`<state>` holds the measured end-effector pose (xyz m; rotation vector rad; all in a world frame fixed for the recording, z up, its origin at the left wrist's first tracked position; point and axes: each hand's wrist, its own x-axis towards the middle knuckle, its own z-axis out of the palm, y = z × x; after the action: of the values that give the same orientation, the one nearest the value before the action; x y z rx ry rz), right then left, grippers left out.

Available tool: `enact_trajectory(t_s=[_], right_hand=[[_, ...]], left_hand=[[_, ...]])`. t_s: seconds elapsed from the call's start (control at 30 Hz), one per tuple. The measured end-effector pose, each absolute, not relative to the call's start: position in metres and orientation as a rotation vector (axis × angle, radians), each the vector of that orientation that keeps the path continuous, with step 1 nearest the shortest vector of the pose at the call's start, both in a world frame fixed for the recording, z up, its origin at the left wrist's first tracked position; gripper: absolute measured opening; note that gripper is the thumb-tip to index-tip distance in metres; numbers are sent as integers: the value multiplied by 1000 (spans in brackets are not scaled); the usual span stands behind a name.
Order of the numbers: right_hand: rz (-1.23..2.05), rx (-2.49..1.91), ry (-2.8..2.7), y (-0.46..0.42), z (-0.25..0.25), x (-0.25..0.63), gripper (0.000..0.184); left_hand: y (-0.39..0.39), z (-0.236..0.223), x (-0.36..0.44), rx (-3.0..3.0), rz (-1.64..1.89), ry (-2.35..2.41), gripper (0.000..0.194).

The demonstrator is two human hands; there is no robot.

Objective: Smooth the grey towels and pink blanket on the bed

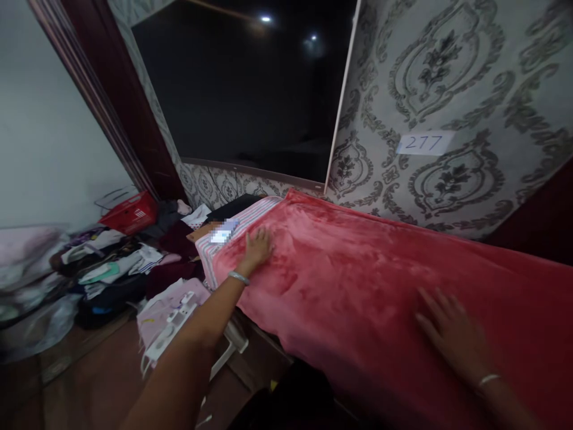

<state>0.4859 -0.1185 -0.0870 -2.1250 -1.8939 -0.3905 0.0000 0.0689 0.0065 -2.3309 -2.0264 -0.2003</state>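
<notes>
A plush red blanket (349, 269) is spread over a long raised surface and hangs down its front side. My left hand (258, 246), a bracelet at its wrist, lies flat on the blanket near its left end, fingers spread. Farther right, my right hand (454, 334) rests on the blanket with its fingers apart, slightly smeared by motion. Both hands hold nothing. Beyond the blanket's left edge, a striped cloth (255, 212) shows. On it, close to my left hand, lies a blurred-out bright item (222, 233), perhaps a phone.
A large dark television (250, 89) hangs on the patterned wall, beside a paper label (424, 143) reading 277. To the left are piled clothes (111, 263), a red basket (129, 213) and a white power strip (172, 331).
</notes>
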Motion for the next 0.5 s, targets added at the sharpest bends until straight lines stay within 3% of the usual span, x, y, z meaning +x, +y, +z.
enact_trajectory(t_s=[0.2, 0.5], right_hand=[[-275, -2084, -1974, -119, -131, 494, 74], [-256, -2063, -1989, -119, -136, 502, 76]], left_hand=[[77, -21, -44, -2197, -60, -2188, 68], [69, -22, -58, -2229, -66, -2104, 63]])
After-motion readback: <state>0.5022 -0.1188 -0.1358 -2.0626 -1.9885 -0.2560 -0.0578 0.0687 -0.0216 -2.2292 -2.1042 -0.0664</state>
